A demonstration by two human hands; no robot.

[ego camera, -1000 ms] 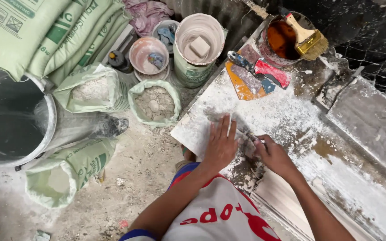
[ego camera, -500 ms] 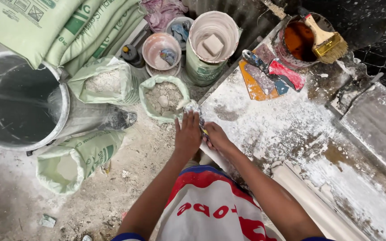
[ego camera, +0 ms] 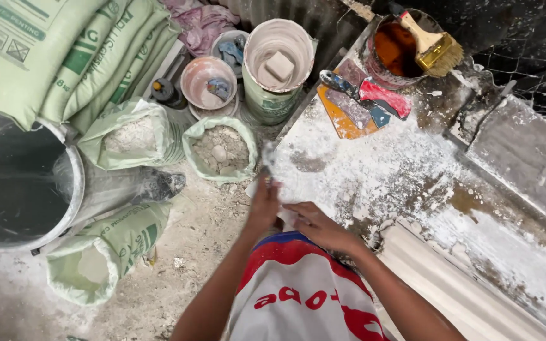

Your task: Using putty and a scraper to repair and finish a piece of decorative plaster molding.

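Note:
My left hand [ego camera: 263, 203] is closed round a small plaster-coated scraper [ego camera: 266, 158] whose blade points up over the near left corner of a white-dusted board [ego camera: 374, 170]. Close beside it, my right hand [ego camera: 314, 224] lies flat on the board's near edge, fingers pointing left and touching a white patch of plaster. Just left of the scraper stands an open green bag of grey-white lumps [ego camera: 219, 151].
A big metal bucket [ego camera: 77, 183] is at the left, with open powder bags [ego camera: 131, 136] and stacked green sacks [ego camera: 45, 57]. Behind stand a bowl [ego camera: 206, 82] and a pail holding a block [ego camera: 266, 95]. Putty knives [ego camera: 374, 101], a pot of brown liquid [ego camera: 393, 50] and a brush [ego camera: 434, 47] rest on the board's far end. A white moulding [ego camera: 450, 284] lies right.
Both hands have slid from the middle of the board to its near left corner, toward the open bag. The view has shifted left and down with them.

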